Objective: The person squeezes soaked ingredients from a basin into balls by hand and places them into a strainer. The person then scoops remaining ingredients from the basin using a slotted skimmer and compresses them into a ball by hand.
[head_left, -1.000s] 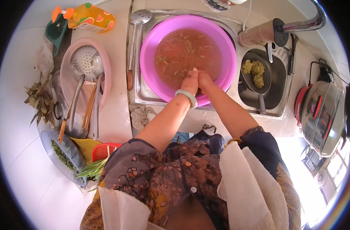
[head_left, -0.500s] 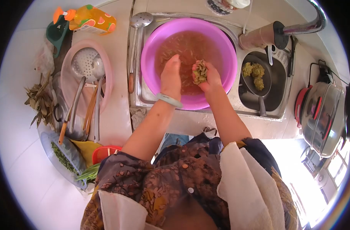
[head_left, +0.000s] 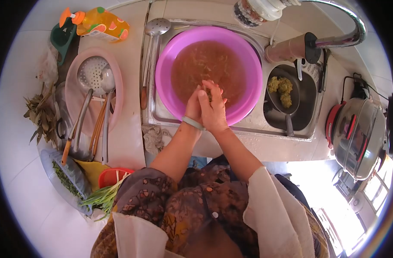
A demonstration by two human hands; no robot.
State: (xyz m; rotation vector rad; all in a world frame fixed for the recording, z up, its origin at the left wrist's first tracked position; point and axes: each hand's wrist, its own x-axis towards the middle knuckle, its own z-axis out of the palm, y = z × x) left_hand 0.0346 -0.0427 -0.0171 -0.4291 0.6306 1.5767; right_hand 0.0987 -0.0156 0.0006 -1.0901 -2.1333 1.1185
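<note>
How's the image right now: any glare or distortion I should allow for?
Head view: fisheye bending, black corners; bright patch at lower right blown out; highlights on the metal tap; left hand and right hand readable over the purple basin, what's between them mostly hidden.

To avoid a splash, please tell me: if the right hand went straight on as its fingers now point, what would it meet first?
Most likely the right hand would meet the far rim of the purple basin, or the brownish water first if it slopes down; depth is unclear.
</note>
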